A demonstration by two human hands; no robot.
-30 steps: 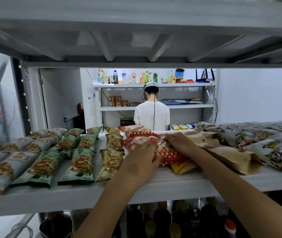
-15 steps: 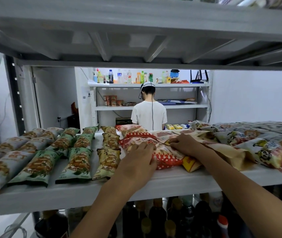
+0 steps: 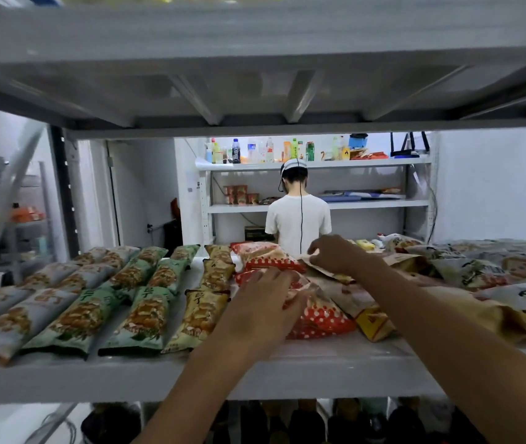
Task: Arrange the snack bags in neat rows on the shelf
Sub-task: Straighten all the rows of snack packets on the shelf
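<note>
On the grey shelf (image 3: 335, 357) lie snack bags. My left hand (image 3: 264, 302) rests flat on a red polka-dot bag (image 3: 322, 318) near the shelf's middle. Behind it lies a second red bag (image 3: 268, 257). My right hand (image 3: 335, 254) reaches farther back, fingers curled, pinching the edge of a brown paper-coloured bag (image 3: 325, 270). A yellow bag (image 3: 373, 325) sticks out from under the pile. Green bags (image 3: 146, 318) and tan bags (image 3: 200, 312) lie in straight rows to the left.
Grey-white bags (image 3: 8, 325) fill the far left. A loose heap of pale bags (image 3: 511, 283) covers the right side. The upper shelf (image 3: 255, 59) hangs low overhead. Dark bottles (image 3: 303, 424) stand below. A person in a white shirt (image 3: 298, 219) stands at a far rack.
My right hand has moved back and up from the pile's front to the brown bag's far edge. My left hand stays on the red dotted bag.
</note>
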